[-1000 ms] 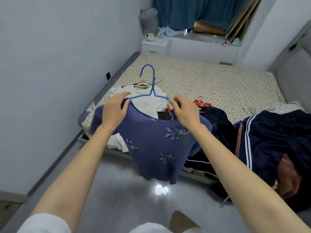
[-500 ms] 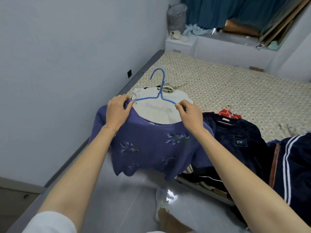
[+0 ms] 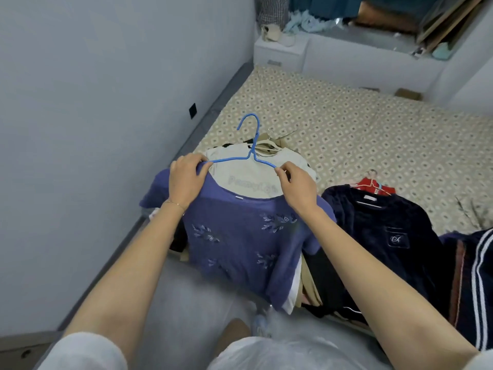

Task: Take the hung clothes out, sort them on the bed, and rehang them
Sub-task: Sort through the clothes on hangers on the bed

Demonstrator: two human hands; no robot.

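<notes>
A purple top with embroidered flowers (image 3: 240,241) hangs on a blue wire hanger (image 3: 250,153) over the near left corner of the bed (image 3: 360,129). My left hand (image 3: 186,180) grips the top's left shoulder over the hanger's arm. My right hand (image 3: 296,188) pinches the right shoulder and the hanger's other arm. Under the top lies a cream shirt (image 3: 248,180) on a heap of clothes. A navy fleece top (image 3: 386,231) lies to the right, with a red garment on a hanger (image 3: 373,182) behind it.
A dark striped garment (image 3: 474,276) lies at the right edge. The grey wall (image 3: 93,102) stands close on the left. A white nightstand (image 3: 280,52) and a window ledge (image 3: 373,49) with clutter stand beyond the bed. Grey floor (image 3: 186,303) lies below my arms.
The view has come closer to the bed and tilted down. Both hands keep their hold on the purple top, which has moved slightly further over the heap of clothes.
</notes>
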